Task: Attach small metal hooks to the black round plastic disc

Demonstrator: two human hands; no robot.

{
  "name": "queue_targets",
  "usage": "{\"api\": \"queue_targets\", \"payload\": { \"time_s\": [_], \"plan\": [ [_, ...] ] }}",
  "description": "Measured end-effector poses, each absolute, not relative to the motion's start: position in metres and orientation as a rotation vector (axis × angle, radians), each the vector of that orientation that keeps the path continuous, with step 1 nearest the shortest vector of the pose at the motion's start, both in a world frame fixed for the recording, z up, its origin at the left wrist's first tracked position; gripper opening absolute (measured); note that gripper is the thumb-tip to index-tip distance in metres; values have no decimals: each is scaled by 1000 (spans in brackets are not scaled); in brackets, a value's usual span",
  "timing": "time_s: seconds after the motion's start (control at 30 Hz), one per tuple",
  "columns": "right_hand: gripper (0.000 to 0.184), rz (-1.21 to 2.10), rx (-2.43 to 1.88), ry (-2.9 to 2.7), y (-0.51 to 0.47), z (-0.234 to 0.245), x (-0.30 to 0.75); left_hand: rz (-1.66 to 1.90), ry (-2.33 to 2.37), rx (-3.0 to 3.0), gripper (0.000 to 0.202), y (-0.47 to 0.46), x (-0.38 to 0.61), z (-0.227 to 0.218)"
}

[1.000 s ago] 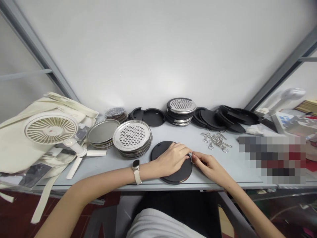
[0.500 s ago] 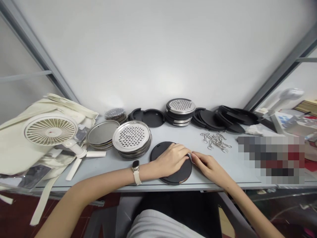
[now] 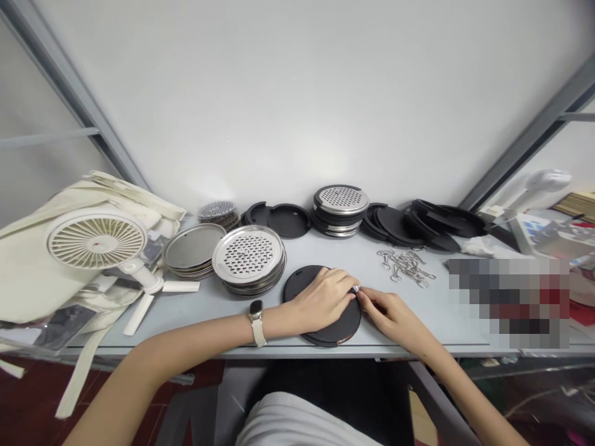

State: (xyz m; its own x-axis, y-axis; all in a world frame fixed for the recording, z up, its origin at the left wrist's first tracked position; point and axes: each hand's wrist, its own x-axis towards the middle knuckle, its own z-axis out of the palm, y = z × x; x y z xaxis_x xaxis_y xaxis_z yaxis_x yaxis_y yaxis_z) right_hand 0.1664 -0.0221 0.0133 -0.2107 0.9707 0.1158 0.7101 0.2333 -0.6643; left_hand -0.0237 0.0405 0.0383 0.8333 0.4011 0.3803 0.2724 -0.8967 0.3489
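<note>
A round black plastic disc (image 3: 297, 284) lies flat near the table's front edge. Over its right half rests my left hand (image 3: 324, 300), fingers bent and gripping the disc near its right rim. My right hand (image 3: 388, 313) is just outside that rim, thumb and fingers pinched on a small shiny metal piece (image 3: 356, 288). Part of this piece is hidden by the fingers, so its full shape does not show. The fingertips of both hands nearly meet there. To the right lies a loose heap of metal ring clips (image 3: 406, 266).
Left of the disc is a stack of round metal grater plates (image 3: 248, 255), beside plain metal discs (image 3: 194, 246). Behind stand assembled graters (image 3: 341, 201) and black plastic parts (image 3: 400, 223). A white fan (image 3: 100, 241) and cream bag (image 3: 28, 272) lie far left.
The small metal piece now shows more clearly between the fingertips. My right hand has shifted very slightly; my left hand and the disc stay in place.
</note>
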Motion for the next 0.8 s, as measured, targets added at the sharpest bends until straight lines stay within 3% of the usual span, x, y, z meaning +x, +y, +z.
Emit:
{"api": "queue_targets", "payload": {
  "time_s": [0.8],
  "plan": [
    [39,724,-1519,-1965,-23,14,168,675,543,2791,19,39,-25,40]
  ]
}}
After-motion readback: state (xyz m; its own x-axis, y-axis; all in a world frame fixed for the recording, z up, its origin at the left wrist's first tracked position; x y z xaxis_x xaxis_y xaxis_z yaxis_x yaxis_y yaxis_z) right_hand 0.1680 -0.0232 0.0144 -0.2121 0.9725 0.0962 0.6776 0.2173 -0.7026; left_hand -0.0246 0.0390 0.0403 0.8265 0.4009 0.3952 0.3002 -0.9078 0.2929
